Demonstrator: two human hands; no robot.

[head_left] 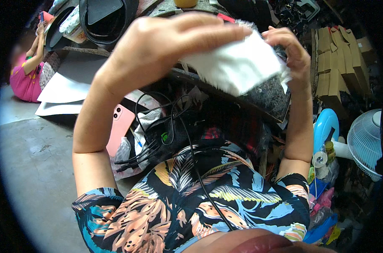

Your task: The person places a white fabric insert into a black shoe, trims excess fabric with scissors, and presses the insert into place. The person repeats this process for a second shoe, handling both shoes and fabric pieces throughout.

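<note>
Head view: one white, fuzzy-edged piece of soft material [242,69] shows between two hands, over a dark, worn worktop [267,100]. The left hand [179,40] stretches its fingers along the upper edge, the right hand [289,48] curls beside the right edge; whether either pinches it I cannot tell. Farther out are one pink phone [121,126] and one white-caged fan [365,141].

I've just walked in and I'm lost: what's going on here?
A person's left hand stretches across the upper edge of a fuzzy white piece, and the right hand curls by its right side, above a dark work surface. How firmly either grips is unclear. A pink phone lies nearer the body, left. Another person is at far left.
</note>
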